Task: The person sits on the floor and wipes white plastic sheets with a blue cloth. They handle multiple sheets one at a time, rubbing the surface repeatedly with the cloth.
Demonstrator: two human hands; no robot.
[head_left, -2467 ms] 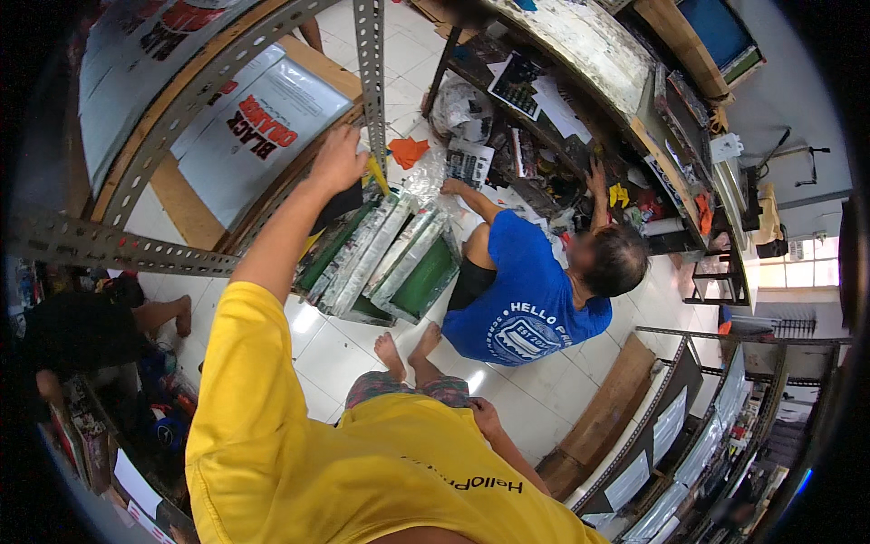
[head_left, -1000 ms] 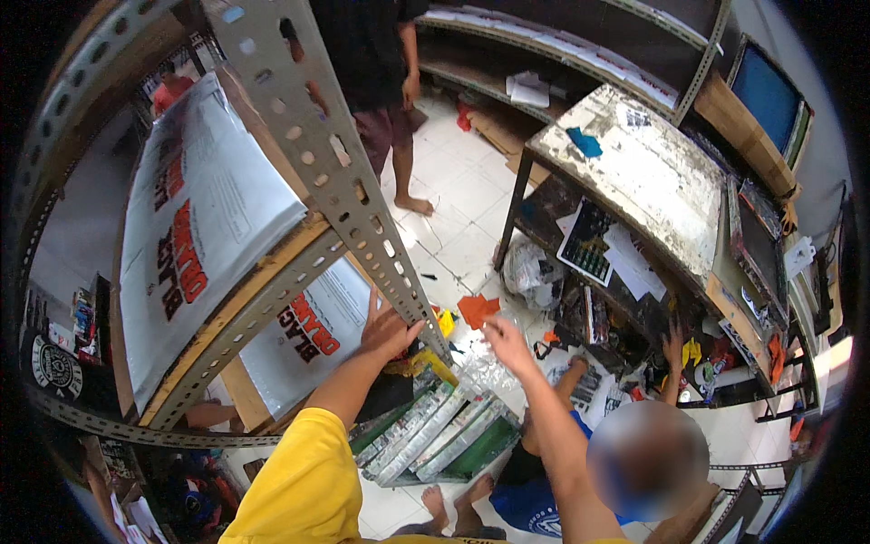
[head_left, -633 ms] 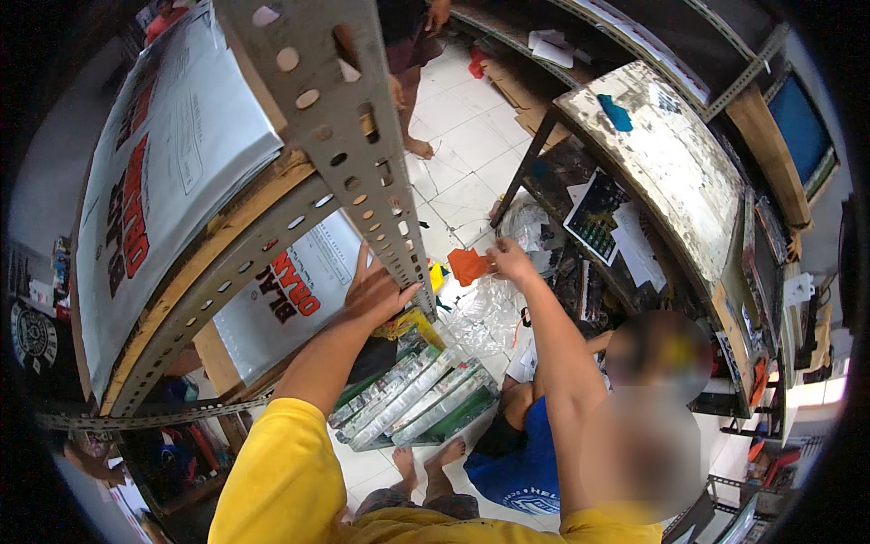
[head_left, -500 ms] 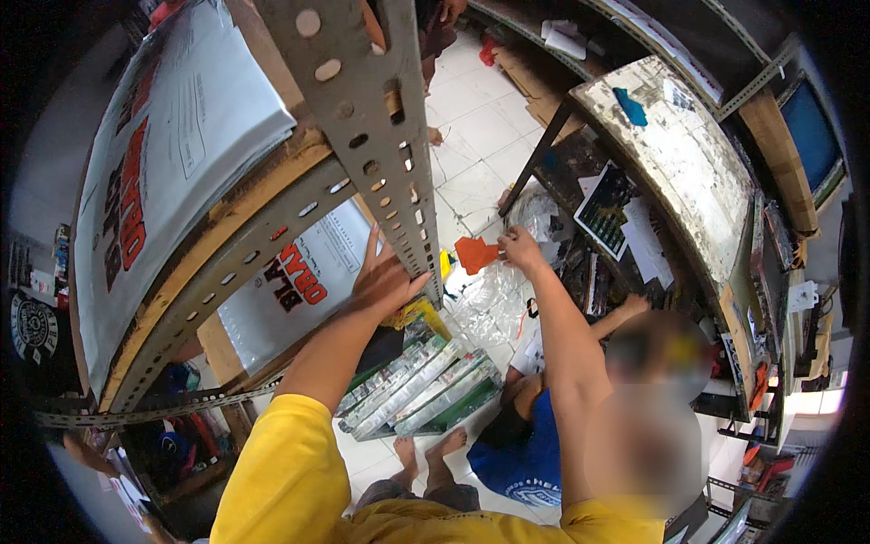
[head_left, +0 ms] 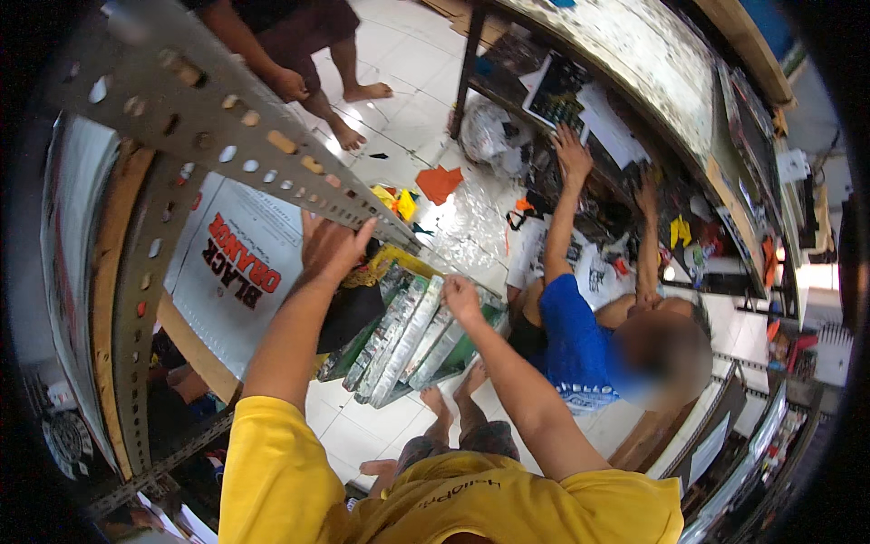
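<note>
My left hand [head_left: 331, 247] reaches up and grips the lower edge of a grey slotted metal angle bar [head_left: 227, 136] that slants across the upper left. My right hand [head_left: 460, 299] hangs lower, its fingers curled just above the top ends of several long plastic-wrapped packs [head_left: 408, 335], silver and green, that lean upright on the floor. Whether it touches or holds one I cannot tell. Both my sleeves are yellow.
A person in a blue shirt [head_left: 580, 349] sits on the floor to my right, both arms raised to the cluttered shelf under a metal-topped table [head_left: 634, 63]. Another person stands barefoot [head_left: 349, 136] at the top. A white printed carton [head_left: 237, 272] sits behind the rack frame; orange scraps [head_left: 439, 181] lie on the white tiles.
My right hand has dropped from near the orange scrap down to the wrapped packs. My left hand stays on the slotted bar. The view has tilted further down.
</note>
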